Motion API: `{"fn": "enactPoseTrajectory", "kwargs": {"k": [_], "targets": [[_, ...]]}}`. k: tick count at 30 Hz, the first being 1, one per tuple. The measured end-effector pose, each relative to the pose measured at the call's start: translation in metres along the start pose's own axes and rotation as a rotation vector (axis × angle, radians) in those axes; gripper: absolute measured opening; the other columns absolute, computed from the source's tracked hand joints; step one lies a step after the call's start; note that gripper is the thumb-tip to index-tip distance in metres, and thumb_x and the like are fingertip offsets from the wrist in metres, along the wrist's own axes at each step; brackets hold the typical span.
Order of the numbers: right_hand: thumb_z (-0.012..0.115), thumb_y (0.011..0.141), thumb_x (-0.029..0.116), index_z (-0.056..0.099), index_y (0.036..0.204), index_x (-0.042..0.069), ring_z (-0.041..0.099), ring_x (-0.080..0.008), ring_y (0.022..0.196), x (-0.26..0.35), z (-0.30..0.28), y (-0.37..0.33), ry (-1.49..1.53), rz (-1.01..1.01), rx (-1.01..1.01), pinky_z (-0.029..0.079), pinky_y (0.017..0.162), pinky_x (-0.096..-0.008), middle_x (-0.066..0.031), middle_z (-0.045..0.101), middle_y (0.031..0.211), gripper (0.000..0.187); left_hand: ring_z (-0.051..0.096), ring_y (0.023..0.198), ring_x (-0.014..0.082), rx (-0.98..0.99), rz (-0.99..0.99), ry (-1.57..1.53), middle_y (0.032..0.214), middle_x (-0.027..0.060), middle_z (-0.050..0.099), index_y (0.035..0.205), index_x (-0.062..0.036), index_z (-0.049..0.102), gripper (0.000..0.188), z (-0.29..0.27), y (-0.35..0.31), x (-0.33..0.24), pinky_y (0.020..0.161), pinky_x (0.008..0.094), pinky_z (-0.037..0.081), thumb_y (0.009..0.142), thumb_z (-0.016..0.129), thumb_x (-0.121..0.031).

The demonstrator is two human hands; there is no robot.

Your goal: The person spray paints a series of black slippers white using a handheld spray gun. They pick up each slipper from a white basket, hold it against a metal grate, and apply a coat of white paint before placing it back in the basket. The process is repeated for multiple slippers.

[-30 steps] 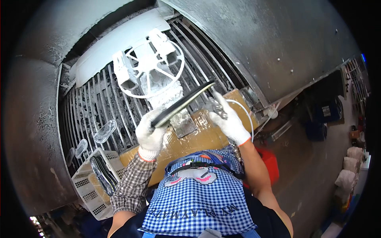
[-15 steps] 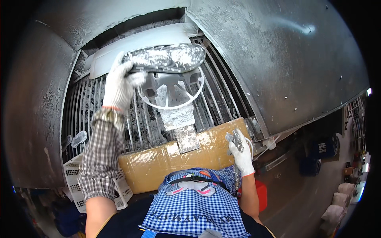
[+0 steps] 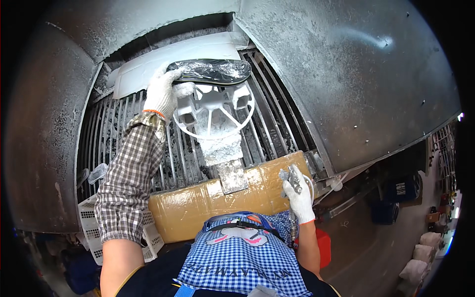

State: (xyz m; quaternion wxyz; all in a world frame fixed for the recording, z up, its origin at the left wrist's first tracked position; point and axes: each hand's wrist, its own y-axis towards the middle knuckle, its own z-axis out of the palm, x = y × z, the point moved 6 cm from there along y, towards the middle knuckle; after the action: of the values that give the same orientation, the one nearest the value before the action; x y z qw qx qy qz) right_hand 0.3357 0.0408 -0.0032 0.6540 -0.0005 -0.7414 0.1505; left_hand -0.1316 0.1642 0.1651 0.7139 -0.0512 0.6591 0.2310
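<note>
My left hand (image 3: 163, 95), in a white knit glove, grips the left end of a black shoe sole (image 3: 213, 72) that looks glossy, as if wrapped in clear film. It is held level over the far part of a white-crusted round spoked stand (image 3: 213, 101); I cannot tell whether the two touch. My gloved right hand (image 3: 300, 200) is closed around a grey, coated spray gun (image 3: 294, 178) at the right end of a taped brown cardboard box. The fingers partly cover the gun, and a hose runs down from it.
Metal bars (image 3: 173, 148) run beneath the stand, between booth walls (image 3: 361, 89) with white residue. A pale sheet (image 3: 138, 72) lies behind the sole. Along the front is the cardboard box (image 3: 188, 208), with a white plastic crate (image 3: 153, 232) at left and a red container (image 3: 322, 247) at right.
The sole has turned in my left hand, its whitish, patchy face giving way to a darker side, and the hand has shifted slightly right. My right hand stays nearly in place with the spray gun.
</note>
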Motion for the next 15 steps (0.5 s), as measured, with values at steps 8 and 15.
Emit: {"fn": "enactPoseTrajectory", "kwargs": {"k": [8, 15], "targets": [[0.065, 0.104, 0.011, 0.038, 0.163, -0.003, 0.059, -0.0213, 0.133, 0.009, -0.002, -0.003, -0.088, -0.037, -0.014, 0.05, 0.109, -0.0334, -0.0161, 0.06, 0.148, 0.067, 0.059, 0.05, 0.0085, -0.073, -0.21, 0.192, 0.09, 0.0102, 0.076, 0.129, 0.0031, 0.068, 0.035, -0.013, 0.0, -0.006, 0.04, 0.0203, 0.042, 0.097, 0.07, -0.011], [0.066, 0.102, 0.012, 0.039, 0.163, -0.003, 0.06, -0.0203, 0.13, 0.007, 0.0, -0.002, -0.092, -0.04, -0.002, 0.05, 0.107, -0.0322, -0.0166, 0.06, 0.148, 0.068, 0.064, 0.065, 0.0082, -0.111, -0.126, 0.368, 0.09, 0.0058, 0.076, 0.112, 0.0004, 0.077, 0.022, -0.038, 0.013, 0.013, 0.056, 0.0216, 0.048, 0.094, 0.073, -0.014]]}}
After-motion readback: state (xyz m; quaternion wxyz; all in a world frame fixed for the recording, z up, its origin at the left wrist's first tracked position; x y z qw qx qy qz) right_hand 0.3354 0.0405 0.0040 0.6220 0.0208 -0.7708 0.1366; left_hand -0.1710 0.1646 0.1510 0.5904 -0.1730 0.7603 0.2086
